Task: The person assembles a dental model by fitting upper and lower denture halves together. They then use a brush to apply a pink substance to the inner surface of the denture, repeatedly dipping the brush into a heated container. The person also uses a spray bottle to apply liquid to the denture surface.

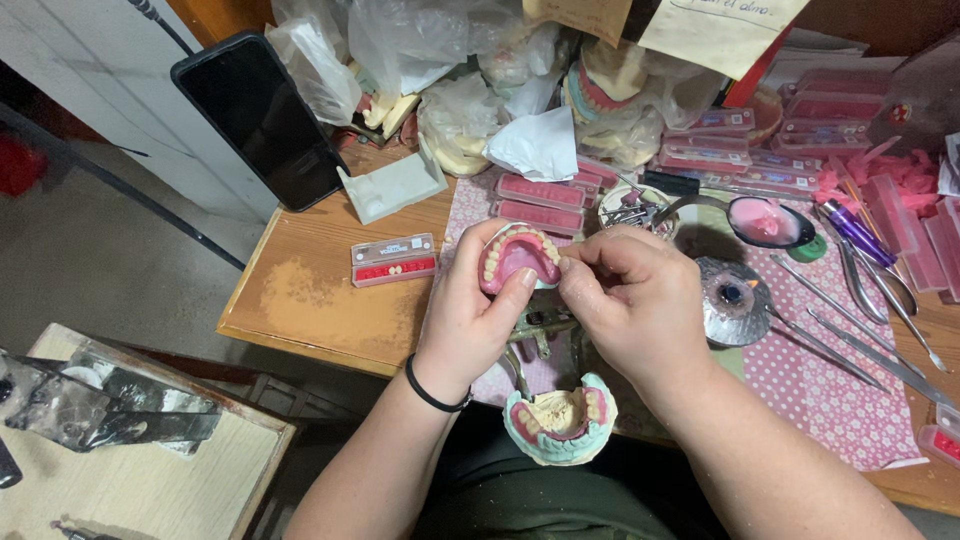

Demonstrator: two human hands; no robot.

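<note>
Right hand (632, 300) fingers (590, 268) pinched on back edge of pink denture (518, 258), likely at tooth. Left hand (472, 310) fingers curled, thumb pressed under denture, held above worktop (320, 300). Better: steady grip, light pressure, check tooth row. Second model (560, 420) below wrists; tooth card (393, 260) left.

Both forearms are bare up to the bottom edge of the view, with no sleeves showing. The left hand (468, 312) has a thin black band (432, 392) around its wrist (plain and round, like a hair tie). The right hand (632, 300) wears no ring, watch or glove. Between the arms a dark, greenish-black garment (520, 490) covers the lap.
</note>
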